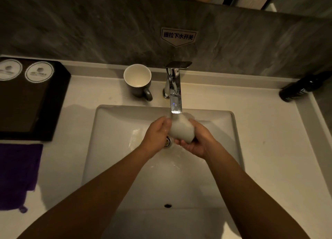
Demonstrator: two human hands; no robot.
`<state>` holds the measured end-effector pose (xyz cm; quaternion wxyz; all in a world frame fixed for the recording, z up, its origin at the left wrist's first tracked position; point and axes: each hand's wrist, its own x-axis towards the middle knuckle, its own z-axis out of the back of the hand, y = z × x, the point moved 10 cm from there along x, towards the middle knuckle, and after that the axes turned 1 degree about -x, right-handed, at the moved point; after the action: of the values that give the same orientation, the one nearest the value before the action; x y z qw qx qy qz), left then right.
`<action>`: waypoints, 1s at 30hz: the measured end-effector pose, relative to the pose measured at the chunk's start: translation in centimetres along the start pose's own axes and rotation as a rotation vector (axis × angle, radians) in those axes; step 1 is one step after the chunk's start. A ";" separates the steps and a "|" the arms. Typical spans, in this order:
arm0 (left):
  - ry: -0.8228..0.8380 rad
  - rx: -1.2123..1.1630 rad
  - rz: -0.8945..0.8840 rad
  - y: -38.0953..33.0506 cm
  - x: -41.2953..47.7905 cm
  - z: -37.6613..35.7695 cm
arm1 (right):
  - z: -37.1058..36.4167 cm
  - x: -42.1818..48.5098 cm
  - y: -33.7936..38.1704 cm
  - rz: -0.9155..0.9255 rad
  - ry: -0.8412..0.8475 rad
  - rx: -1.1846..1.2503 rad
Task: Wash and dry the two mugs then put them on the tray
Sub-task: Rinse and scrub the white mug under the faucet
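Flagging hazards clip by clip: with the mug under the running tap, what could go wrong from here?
1. The white mug is wet and held by both the left hand and right hand over the hard sink; a slip could chip it.
2. The dark mug stands near the sink edge beside the tap; an elbow or hand could knock it in.
3. Splashes may wet the purple cloth.

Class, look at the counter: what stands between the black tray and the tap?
In the head view, the dark mug stands upright on the counter between the black tray and the tap, close beside the tap.
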<state>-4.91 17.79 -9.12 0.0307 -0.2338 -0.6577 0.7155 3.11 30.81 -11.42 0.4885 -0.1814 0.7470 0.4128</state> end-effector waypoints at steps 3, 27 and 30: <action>0.044 0.003 0.064 0.9 0.2 -0.8 | 0.5 0.6 0.9 0.127 -0.082 -0.071; -0.042 -0.356 0.515 1.5 1.0 -0.3 | 0.3 -0.9 4.5 0.665 -0.244 -0.540; 0.003 -0.337 0.373 0.3 0.3 -0.1 | 0.5 0.3 4.3 0.447 -0.267 -0.452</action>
<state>-5.08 18.00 -9.48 -0.1406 -0.3539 -0.7132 0.5885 0.37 33.85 -9.87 0.4268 -0.0612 0.5876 0.6847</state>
